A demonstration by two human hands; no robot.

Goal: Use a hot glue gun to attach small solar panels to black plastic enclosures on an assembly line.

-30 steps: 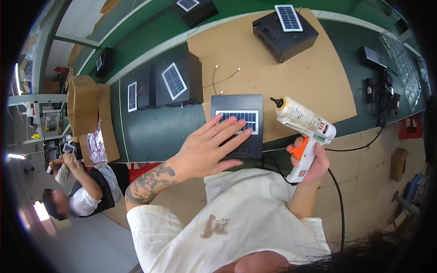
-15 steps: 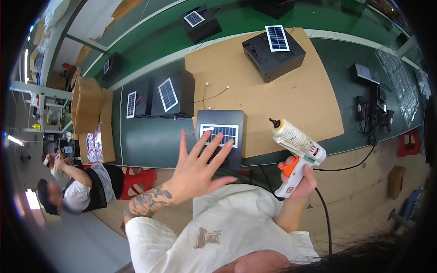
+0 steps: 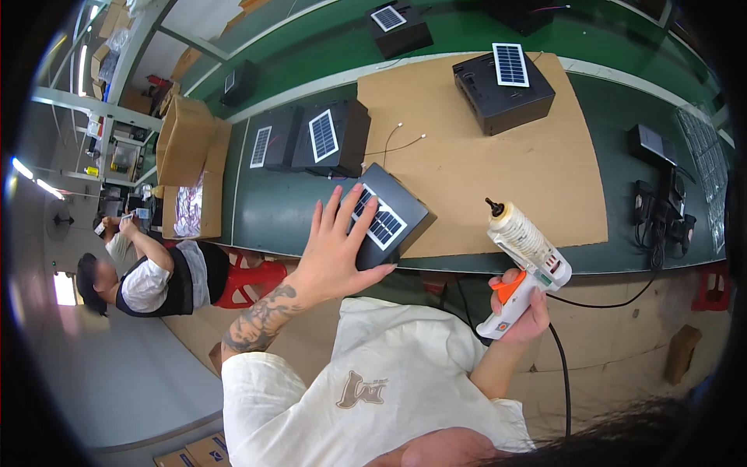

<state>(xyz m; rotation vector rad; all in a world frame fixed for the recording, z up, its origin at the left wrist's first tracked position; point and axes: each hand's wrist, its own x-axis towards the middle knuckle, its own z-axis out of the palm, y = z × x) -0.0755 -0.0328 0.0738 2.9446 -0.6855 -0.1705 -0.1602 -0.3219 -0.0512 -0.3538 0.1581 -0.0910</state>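
Black box [image 3: 414, 208]: it sits at the near left corner of the cardboard sheet [image 3: 482, 187], turned on a slant, close to the front edge of the table.
Solar panel [image 3: 385, 226]: it is on top of the box, dark blue with a white edge, and partly under fingers.
Left hand [image 3: 334, 253]: wide, with the fingers spread over the panel and the box, and the thumb low by the near edge.
Right hand [image 3: 525, 307]: wrapped around the handle of a white glue gun [image 3: 533, 253], with a finger by the orange trigger [image 3: 510, 288].
Nozzle [image 3: 495, 208]: black, pointing up and a bit left, well apart from the box.
Wire [image 3: 406, 146]: thin and bent, with little white ends, on the cardboard just behind the box.
Table [image 3: 268, 214]: dark green, with two more boxes side by side to the left.
Back box [image 3: 506, 105]: black, on the far part of the cardboard, with its own panel on top.
Other person [image 3: 159, 280]: far left, on a red stool [image 3: 257, 282].
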